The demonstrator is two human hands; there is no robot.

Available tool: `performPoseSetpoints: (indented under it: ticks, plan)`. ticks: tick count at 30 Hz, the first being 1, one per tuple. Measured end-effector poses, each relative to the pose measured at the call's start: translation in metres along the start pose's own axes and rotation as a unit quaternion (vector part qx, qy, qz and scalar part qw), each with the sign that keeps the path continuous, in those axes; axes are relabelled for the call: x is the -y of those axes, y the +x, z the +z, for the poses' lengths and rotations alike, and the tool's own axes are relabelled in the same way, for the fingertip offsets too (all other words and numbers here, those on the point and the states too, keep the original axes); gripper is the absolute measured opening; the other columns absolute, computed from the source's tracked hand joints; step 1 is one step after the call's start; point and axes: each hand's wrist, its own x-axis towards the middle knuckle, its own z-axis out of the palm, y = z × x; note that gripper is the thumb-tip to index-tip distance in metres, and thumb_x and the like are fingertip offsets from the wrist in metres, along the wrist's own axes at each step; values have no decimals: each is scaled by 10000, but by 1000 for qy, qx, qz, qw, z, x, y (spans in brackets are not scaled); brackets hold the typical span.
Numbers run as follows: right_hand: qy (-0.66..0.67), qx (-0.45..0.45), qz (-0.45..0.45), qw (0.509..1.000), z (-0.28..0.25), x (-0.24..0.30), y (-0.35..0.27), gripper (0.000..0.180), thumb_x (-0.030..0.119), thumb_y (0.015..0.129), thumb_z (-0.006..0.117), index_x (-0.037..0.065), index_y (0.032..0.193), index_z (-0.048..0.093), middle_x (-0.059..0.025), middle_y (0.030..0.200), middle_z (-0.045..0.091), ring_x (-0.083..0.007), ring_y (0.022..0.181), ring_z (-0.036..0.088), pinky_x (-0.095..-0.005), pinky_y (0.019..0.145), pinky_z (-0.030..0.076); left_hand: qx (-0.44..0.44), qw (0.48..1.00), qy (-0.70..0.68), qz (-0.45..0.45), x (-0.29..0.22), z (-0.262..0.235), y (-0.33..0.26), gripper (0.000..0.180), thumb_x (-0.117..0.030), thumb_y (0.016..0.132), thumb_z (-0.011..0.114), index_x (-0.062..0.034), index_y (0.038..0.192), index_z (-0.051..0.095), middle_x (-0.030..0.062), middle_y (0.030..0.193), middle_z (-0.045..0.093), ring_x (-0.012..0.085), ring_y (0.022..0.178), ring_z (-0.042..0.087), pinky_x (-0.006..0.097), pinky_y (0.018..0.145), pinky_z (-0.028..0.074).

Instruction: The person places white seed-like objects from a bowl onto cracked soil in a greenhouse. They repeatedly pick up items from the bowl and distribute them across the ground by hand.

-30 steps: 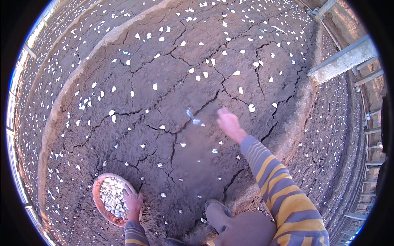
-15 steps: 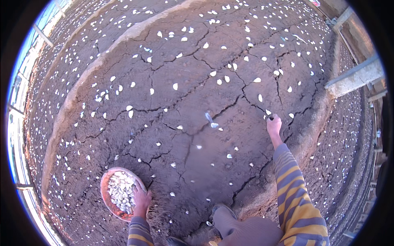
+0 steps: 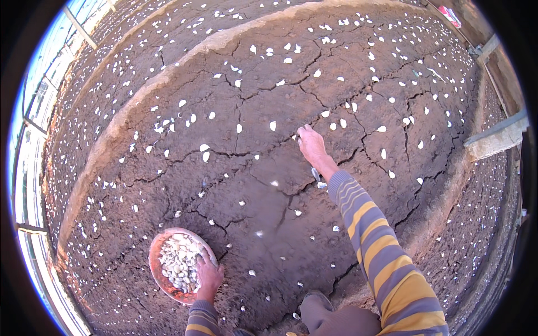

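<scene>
- Gripping a round orange bowl [image 3: 155, 267], the left hand [image 3: 210, 276] bent its fingers over white cloves [image 3: 180, 264].
- Right hand [image 3: 315, 148] was at cracked brown soil [image 3: 266, 197]; its fingers' hold was unclear.

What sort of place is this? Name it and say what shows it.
Likely a cultivated plot, perhaps a garlic bed: bare, cracked soil, pale clove-shaped pieces spread across it, and a raised earth ridge running along it.
</scene>
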Motion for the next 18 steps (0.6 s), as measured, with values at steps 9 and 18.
performPoseSetpoints:
  ticks: [9, 18]
  plan:
    - [-150, 85, -112, 979, 29, 10, 32, 116, 46, 801, 595, 29, 915, 609, -139, 971, 588, -295, 919, 635, -399, 771, 536, 15, 1000, 1, -4, -5, -7, -2, 946, -300, 787, 709, 1, 1482, 141, 358, 1415, 281, 475, 1278, 361, 486, 1058, 354]
    - [-111, 149, -69, 980, 36, 9, 32, 93, 59, 812, 584, 65, 902, 604, -130, 977, 595, -303, 901, 645, -411, 781, 533, 12, 1000, -14, -5, -11, -12, -3, 916, -305, 790, 690, 15, 1473, 169, 375, 1407, 284, 502, 1282, 344, 502, 1077, 319]
